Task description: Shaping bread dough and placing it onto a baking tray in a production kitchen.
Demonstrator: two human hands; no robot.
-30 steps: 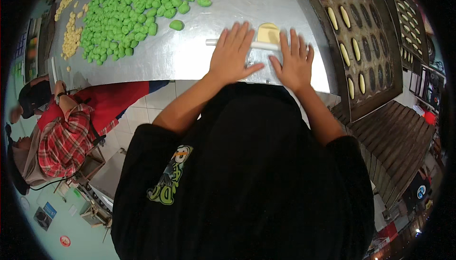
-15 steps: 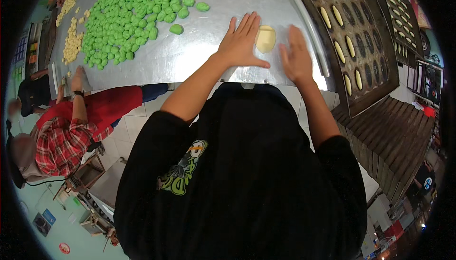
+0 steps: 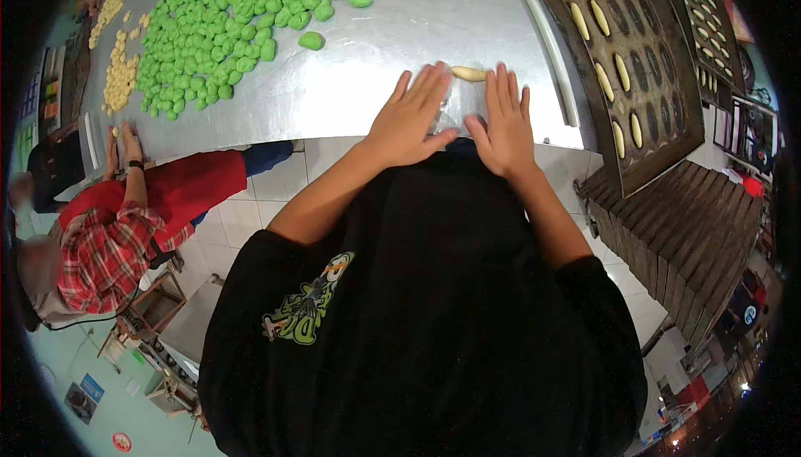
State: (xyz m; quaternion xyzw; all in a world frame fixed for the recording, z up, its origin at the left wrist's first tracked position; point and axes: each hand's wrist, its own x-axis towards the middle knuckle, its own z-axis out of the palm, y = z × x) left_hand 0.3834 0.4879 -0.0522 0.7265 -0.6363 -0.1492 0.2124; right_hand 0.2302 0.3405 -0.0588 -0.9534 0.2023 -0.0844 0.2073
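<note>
A thin roll of pale yellow dough (image 3: 469, 74) lies crosswise on the metal table (image 3: 350, 81) near its front edge. My left hand (image 3: 413, 116) is flat with fingers stretched, its fingertips at the roll's left end. At the other end rest the fingertips of my right hand (image 3: 507, 119), also flat and open. Both palms face down, and neither hand grips the dough. Left of my hands, a large heap of green dough balls (image 3: 234, 27) covers the tabletop, with one green ball (image 3: 311, 40) lying apart from it.
To the right, a dark moulded baking tray (image 3: 642, 65) holds several pale dough sticks. A metal bar (image 3: 544, 40) runs along the table there. Slatted dark racks (image 3: 667, 232) stand below. Small yellow dough pieces (image 3: 121, 81) and a person in red (image 3: 117, 240) are at left.
The flat oval of yellow dough is now a narrow roll. Both my hands have come nearer to me, and the right one has moved left, closer to the other.
</note>
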